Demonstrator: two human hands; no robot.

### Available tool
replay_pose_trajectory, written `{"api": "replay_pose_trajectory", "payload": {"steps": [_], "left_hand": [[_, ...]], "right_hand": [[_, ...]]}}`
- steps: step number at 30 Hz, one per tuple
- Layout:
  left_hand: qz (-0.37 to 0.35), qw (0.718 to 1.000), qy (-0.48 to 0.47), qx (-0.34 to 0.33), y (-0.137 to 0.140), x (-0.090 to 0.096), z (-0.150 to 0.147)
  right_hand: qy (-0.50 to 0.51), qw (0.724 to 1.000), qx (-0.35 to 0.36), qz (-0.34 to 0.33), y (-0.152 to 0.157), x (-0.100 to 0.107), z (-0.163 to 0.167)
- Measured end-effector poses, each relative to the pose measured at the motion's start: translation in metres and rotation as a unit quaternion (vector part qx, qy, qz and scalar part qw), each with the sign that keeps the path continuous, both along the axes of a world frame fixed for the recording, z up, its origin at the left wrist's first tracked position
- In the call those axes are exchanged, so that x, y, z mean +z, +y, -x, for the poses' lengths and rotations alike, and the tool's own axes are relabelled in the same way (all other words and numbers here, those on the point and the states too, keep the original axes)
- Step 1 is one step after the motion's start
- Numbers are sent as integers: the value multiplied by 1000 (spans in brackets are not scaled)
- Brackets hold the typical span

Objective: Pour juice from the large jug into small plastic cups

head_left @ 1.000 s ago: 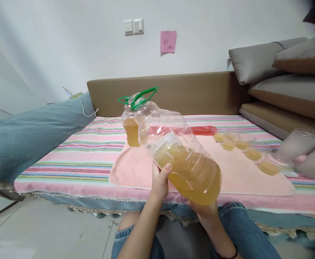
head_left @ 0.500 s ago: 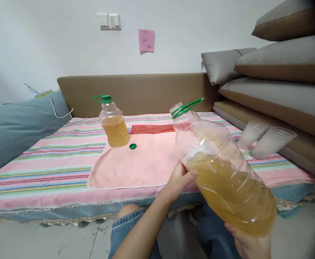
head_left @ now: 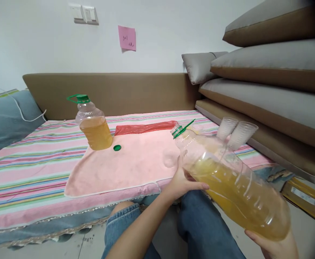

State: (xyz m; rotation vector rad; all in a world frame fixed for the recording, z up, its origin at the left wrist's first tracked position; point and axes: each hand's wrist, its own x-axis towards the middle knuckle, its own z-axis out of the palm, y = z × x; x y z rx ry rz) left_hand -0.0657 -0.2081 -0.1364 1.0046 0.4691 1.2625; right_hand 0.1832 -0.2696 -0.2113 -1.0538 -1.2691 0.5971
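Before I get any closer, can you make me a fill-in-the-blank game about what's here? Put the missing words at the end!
1. The left hand and the right hand are both holding one large, see-through ____.
2. The loose cap lying on the pink cloth is the colour ____.
3. In the picture, the capped bottle stands to the ____ of the held bottle.
4. The long strip of plastic along the cloth's far edge is the colour ____.

Missing words: bottle; green; left; red.
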Motion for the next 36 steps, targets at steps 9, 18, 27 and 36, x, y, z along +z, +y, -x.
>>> {"api": "replay_pose_trajectory", "payload": {"steps": [9,18,27,36], "left_hand": [[4,999,32,-11,-2,-5,-9],[-43,997,66,25,0,-16,-17],[-18,997,74,9,0,-11,-14],[-57,995,80,33,3,-16,-18]], "right_hand": [[-202,978,-36,-30,-3,3,-57],[-256,967,6,-20,-6,-9,-96],[-171,984,3,-40,-10,8,-78],[-93,995,-28,24,-25,32,-51]]}}
